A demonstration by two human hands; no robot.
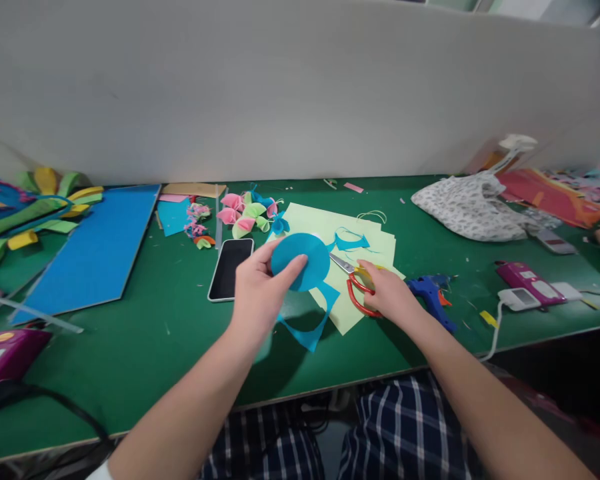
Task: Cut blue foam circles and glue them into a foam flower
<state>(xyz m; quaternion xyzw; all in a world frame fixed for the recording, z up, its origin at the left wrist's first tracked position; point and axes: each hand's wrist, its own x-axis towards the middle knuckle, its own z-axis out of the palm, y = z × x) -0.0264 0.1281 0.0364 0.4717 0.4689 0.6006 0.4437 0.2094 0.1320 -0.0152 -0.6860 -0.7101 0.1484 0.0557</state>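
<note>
A round disc of blue felt or paper (307, 267) is pinched in my left hand (263, 283), thumb on top. My right hand (393, 290) is wrapped round the red and yellow handles of a pair of scissors (361, 300), whose blades point left toward the disc's right edge. Just below the disc, a curved blue offcut (316, 333) hangs or lies; I cannot tell whether it is still joined. Another blue scrap (351, 241) lies on the pale green sheets (347, 320) behind my hands.
A phone (226, 270) lies left of my left hand, with pink and green felt petals (245, 215) behind it. At right are a blue glue gun (434, 300), a patterned cloth bag (473, 207) and a purple device (527, 283). A blue board (95, 253) lies left.
</note>
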